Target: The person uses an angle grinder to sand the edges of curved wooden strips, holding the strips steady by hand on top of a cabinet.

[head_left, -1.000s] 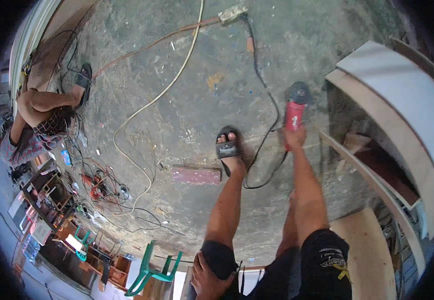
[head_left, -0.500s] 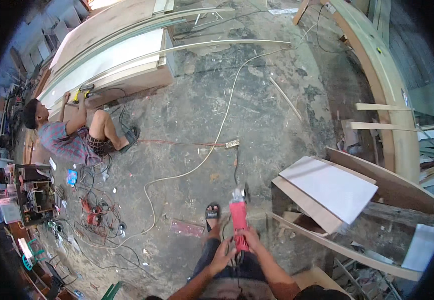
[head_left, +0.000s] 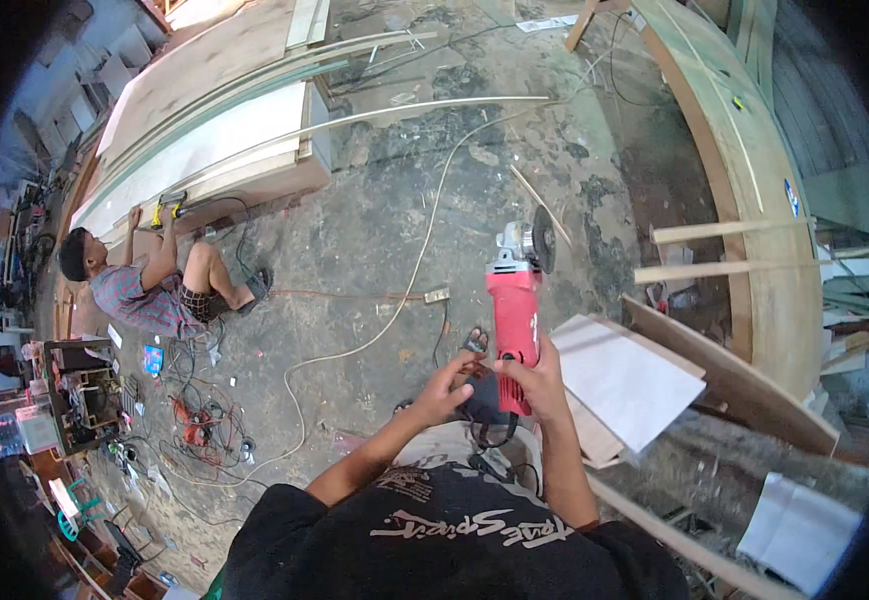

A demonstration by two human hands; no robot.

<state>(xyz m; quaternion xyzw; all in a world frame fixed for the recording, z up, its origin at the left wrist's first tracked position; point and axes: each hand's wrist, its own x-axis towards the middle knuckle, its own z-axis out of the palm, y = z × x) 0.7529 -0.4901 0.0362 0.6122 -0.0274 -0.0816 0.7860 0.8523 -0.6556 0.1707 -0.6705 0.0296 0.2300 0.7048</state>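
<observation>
A pink-red angle grinder (head_left: 515, 310) stands nearly upright in front of me, its grey metal head and dark disc at the far end. My right hand (head_left: 543, 385) is wrapped round the lower part of its body, thumb across the casing. Just left of the grinder's rear end is my left hand (head_left: 443, 392), fingers apart and nothing visible in them. A dark cord hangs from the bottom of the tool toward my lap. Part of my sandalled foot (head_left: 475, 342) shows beyond the left hand.
White-faced boards (head_left: 635, 385) lean at the right, near a long wooden panel (head_left: 730, 370). A power strip (head_left: 437, 296) and a pale cable (head_left: 395, 325) lie on the floor. At the left, a co-worker (head_left: 150, 290) crouches with a yellow power tool (head_left: 167, 212) beside a large board-covered box (head_left: 300, 185).
The grinder has come up and right, closer to me, with my right hand on it. My left hand has risen too, staying beside its rear end. The whole view has shifted.
</observation>
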